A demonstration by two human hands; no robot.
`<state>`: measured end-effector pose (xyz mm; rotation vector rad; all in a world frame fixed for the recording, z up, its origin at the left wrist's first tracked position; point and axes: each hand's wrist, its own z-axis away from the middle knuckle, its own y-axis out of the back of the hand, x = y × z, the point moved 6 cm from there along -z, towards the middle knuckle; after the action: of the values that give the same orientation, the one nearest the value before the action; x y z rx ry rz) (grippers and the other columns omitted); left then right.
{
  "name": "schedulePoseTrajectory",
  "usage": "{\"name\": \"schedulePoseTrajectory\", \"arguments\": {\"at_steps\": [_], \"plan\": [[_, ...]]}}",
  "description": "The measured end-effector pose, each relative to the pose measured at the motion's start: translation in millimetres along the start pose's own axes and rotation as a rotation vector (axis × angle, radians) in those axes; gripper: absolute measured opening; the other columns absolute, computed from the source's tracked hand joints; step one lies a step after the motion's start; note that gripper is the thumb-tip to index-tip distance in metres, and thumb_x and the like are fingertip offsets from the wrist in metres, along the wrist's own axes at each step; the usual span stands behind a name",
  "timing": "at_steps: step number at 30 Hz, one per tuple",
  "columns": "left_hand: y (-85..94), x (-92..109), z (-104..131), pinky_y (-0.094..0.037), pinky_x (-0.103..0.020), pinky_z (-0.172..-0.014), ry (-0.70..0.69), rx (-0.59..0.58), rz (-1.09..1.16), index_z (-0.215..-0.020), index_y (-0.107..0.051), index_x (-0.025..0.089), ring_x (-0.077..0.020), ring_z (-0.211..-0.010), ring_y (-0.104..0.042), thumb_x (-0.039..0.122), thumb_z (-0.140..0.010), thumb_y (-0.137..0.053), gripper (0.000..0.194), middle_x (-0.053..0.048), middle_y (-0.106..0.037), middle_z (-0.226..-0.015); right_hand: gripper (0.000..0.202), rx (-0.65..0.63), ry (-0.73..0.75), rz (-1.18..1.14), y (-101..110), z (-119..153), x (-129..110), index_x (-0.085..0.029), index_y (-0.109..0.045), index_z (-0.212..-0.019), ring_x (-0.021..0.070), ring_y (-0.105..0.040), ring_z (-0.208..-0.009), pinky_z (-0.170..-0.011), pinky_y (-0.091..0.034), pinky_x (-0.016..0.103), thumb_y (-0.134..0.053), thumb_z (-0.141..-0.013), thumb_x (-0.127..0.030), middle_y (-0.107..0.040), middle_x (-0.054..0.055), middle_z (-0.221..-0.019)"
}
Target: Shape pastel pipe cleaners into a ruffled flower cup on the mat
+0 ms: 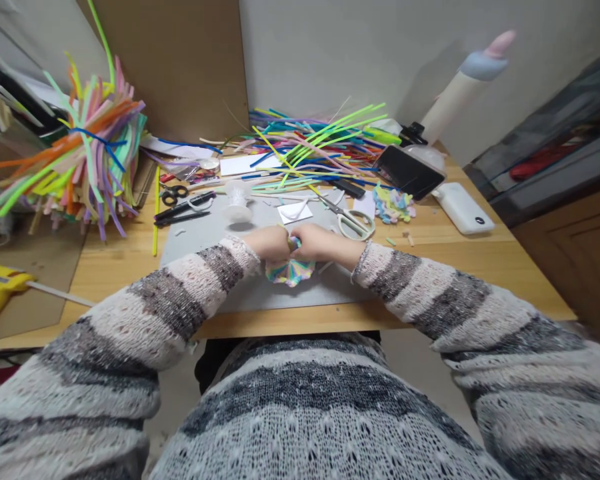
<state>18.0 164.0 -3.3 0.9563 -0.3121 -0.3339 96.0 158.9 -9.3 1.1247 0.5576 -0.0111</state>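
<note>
Both of my hands meet over the front half of a grey mat (205,267). Between them is a pastel, fan-shaped piece of fuzzy pipe cleaners (291,273), its striped skirt spreading below my fingers. My left hand (271,243) is closed on its upper part from the left. From the right, my right hand (316,242) pinches the same part. The fingertips are mostly hidden by the hands. Just behind them lies a small white card (295,212) with a pale curved strip on it. A spool of clear thread (237,203) stands beyond my left hand.
Scissors with pale handles (353,223) and a second pastel fuzzy piece (393,204) lie to the right, near a white power bank (463,208). Loose pipe cleaners (320,143) heap at the back. Left are small black scissors (173,195), a pipe-cleaner bundle (93,147) and a yellow glue gun (3,290).
</note>
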Motion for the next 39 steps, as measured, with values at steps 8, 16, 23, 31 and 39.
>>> {"name": "schedulePoseTrajectory", "arguments": {"at_steps": [8,16,23,31,39], "plan": [[-1.9,1,-2,-0.048,-0.029,-0.071,-0.010,0.021,0.046,-0.104,-0.067,0.010,-0.0295,-0.089,-0.066,0.024,-0.072,-0.059,0.035,-0.017,-0.070,-0.100,0.029,0.029,0.003,-0.003,-4,-2,1,-0.017,-0.068,-0.094,0.0207,-0.064,-0.078,-0.065,-0.042,0.024,-0.071,-0.066,-0.021,-0.072,0.006,-0.088],[-10.7,-22,47,-0.046,-0.030,-0.065,0.044,0.222,0.245,-0.129,-0.041,0.006,-0.0254,-0.085,-0.065,0.040,-0.082,-0.048,0.059,-0.019,-0.067,-0.103,0.047,0.418,0.063,-0.194,29,10,12,-0.013,-0.050,-0.120,0.0174,-0.057,-0.097,-0.079,-0.045,0.026,-0.063,-0.079,-0.032,-0.055,0.012,-0.121],[8.7,-27,77,-0.041,-0.031,-0.062,0.037,0.287,0.286,-0.083,-0.062,0.016,-0.0214,-0.071,-0.060,0.048,-0.088,-0.037,0.040,-0.009,-0.067,-0.081,0.062,0.151,-0.085,-0.187,10,32,33,-0.013,-0.046,-0.125,0.0190,-0.058,-0.077,-0.065,-0.042,0.027,-0.068,-0.074,-0.042,-0.063,0.009,-0.096],[10.9,-28,51,-0.047,-0.033,-0.079,-0.101,0.542,0.483,-0.116,-0.053,0.010,-0.0220,-0.092,-0.060,0.037,-0.081,-0.054,0.045,-0.013,-0.062,-0.109,0.052,0.359,0.146,-0.454,18,24,12,-0.017,-0.042,-0.127,0.0119,-0.057,-0.075,-0.069,-0.045,0.023,-0.059,-0.078,-0.023,-0.060,0.005,-0.104],[-9.8,-19,41,-0.044,-0.030,-0.068,-0.145,0.321,0.478,-0.122,-0.050,0.014,-0.0208,-0.080,-0.061,0.037,-0.077,-0.059,0.051,-0.008,-0.065,-0.094,0.048,0.027,-0.023,-0.194,5,33,22,-0.016,-0.056,-0.113,0.0159,-0.057,-0.073,-0.061,-0.038,0.023,-0.069,-0.073,-0.038,-0.064,0.004,-0.088]]}}
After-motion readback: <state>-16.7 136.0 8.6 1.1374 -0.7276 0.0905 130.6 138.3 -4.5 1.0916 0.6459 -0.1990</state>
